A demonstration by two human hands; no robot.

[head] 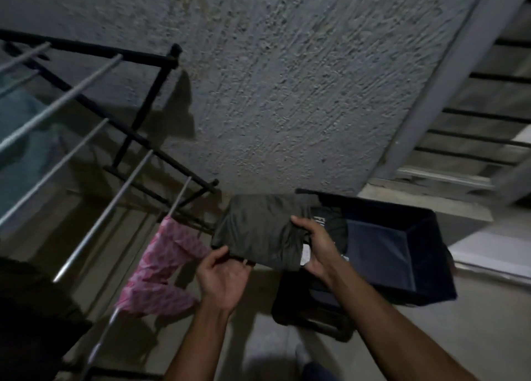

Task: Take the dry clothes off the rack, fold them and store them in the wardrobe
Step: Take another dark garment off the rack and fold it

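I hold a folded olive-green garment [258, 231] in the air between both hands. My left hand [224, 277] grips its lower left corner from underneath, thumb on top. My right hand [313, 245] grips its right edge, fingers curled over the fold, near a white label. The garment hangs just left of a dark blue bin [402, 254] on the floor, with another dark folded piece with white letters [330, 217] behind my right hand. The drying rack [94, 139] with grey rods fills the left. A pink patterned cloth [161, 268] hangs on its nearest rod.
A teal cloth [20, 150] hangs at the rack's far left and a dark garment [31, 317] lies at the lower left. A rough plastered wall [287, 79] stands ahead. A barred window [474, 122] is at the right. Bare floor lies below my arms.
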